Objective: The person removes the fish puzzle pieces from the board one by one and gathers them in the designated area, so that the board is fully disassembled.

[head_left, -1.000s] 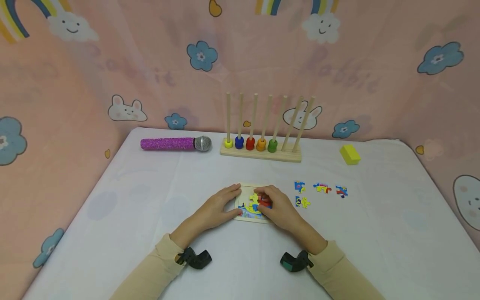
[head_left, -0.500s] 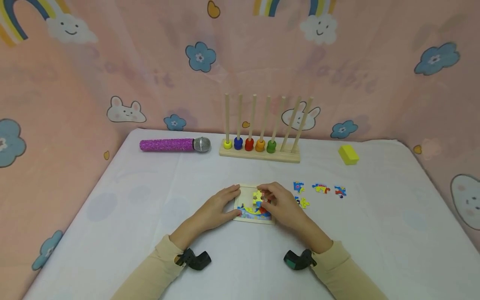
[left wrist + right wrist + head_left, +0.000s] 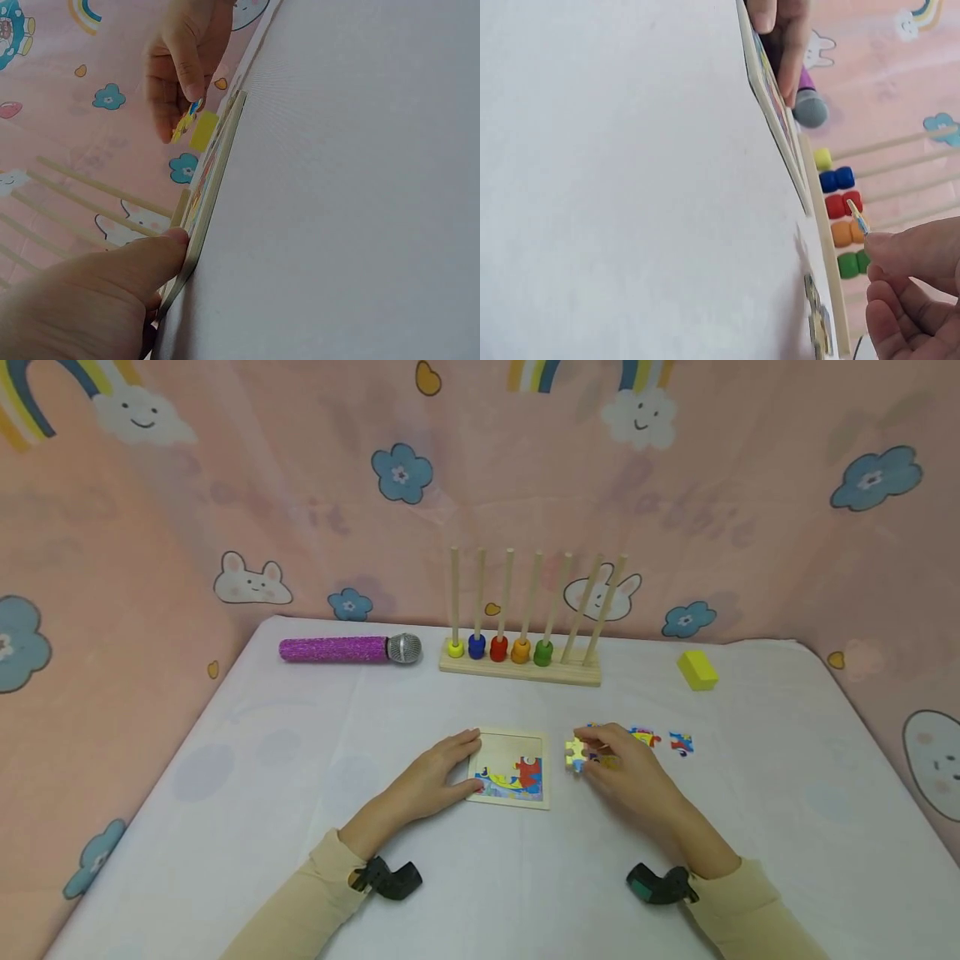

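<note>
**Puzzle piece in our right hand, off the tray; left hand on the tray**

We have the right hand (image 3: 633, 772) closed in a fingertip pinch on a yellow-and-blue puzzle piece (image 3: 575, 753). Piece sits just right of the tray, near the loose pieces. Our right wrist view shows it nearly edge-on, tilted, raised off the tabletop (image 3: 187, 860). Thumb on one side; other fingers curled in behind.

We have the left hand (image 3: 431, 775) on the wooden tray (image 3: 510, 747), half open: thumb low on the left side, fingers up by the top left corner, holding that edge. Tray lies flat in front of us.

In the tray we see a picture strip (image 3: 498, 785) along the bottom, blue and yellow, plus a red piece (image 3: 528, 768) on the right. Bare wood shows above.

Loose on the tabletop, right of the tray: a yellow-and-red piece (image 3: 647, 737) partly behind our fingers, and a blue-and-red piece (image 3: 682, 743) farther right. More pieces show in bits behind the hand; we can't read their shapes.

Back row, left to right: purple microphone (image 3: 337, 649) lying flat; peg rack (image 3: 517, 671), seven pegs, beads yellow, blue, red, orange, green on the left five; yellow block (image 3: 698, 671). Pink printed backdrop (image 3: 300, 468) behind.
</note>
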{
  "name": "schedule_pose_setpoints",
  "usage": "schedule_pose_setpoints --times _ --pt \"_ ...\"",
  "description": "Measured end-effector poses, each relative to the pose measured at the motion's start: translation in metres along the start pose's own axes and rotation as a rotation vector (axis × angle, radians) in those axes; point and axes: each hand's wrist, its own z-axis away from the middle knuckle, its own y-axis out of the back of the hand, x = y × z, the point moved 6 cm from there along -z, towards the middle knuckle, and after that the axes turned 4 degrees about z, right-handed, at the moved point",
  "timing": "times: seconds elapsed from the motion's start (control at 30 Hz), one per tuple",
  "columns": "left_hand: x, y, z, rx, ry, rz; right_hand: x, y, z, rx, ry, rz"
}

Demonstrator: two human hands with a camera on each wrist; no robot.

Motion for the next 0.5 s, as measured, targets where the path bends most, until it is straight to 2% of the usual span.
schedule_pose_setpoints --times 0.23,0.37,0.5 --pt "-0.001 0.0 0.0 0.007 0.004 0.009 0.024 0.027 0.019 0.032 -0.004 0.035" --pt "-0.001 0.0 0.0 0.01 -0.006 0.015 0.037 0.037 0.029 0.059 0.017 0.087" --pt "-0.001 0.001 0.0 0.011 -0.01 0.008 0.049 0.043 0.037 0.072 -0.006 0.116"
